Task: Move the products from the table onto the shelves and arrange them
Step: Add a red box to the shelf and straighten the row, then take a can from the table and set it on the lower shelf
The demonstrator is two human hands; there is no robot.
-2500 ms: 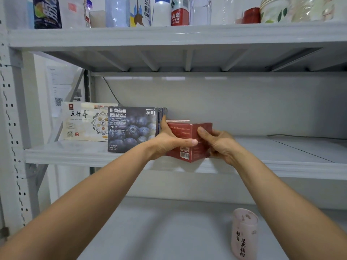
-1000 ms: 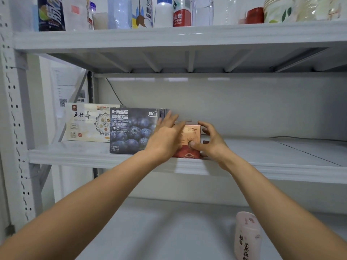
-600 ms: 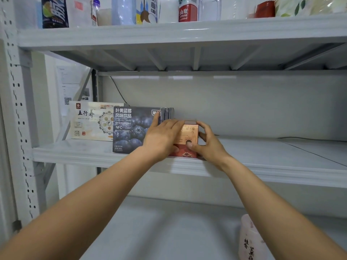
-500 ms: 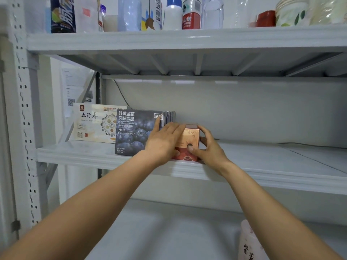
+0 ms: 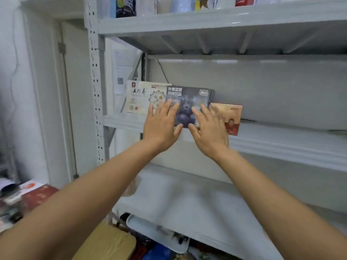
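While both arms reach toward the rack, the dark blueberry box (image 5: 187,97) stands upright at the front of the middle shelf (image 5: 281,141), and I take my bearings from it. Left of that box, and partly tucked behind its edge, stands a cream box (image 5: 139,96) with printed characters. Right of the blueberry box, close against its side, sits the smaller red box (image 5: 231,117), also on the middle shelf, with its orange front facing out.

The left hand (image 5: 161,126) is spread flat, fingers straight, in front of the blueberry box's left edge, grasping nothing. The right hand (image 5: 208,128) is likewise loose and flat, fingers fanned across the box's right part and the near edge of the red box. Blur keeps me from telling whether either set of fingertips touches the cardboard.

Above the blueberry box runs the upper shelf (image 5: 206,21), carrying a row of bottles (image 5: 124,6) cut off by the frame. Below it lies the lower shelf (image 5: 187,203). Left of it rises the perforated post (image 5: 93,72), with a paper sheet (image 5: 120,76) on the wall behind. Far down to the left a table (image 5: 11,218) holds more goods, a flat red pack (image 5: 37,196) among them.
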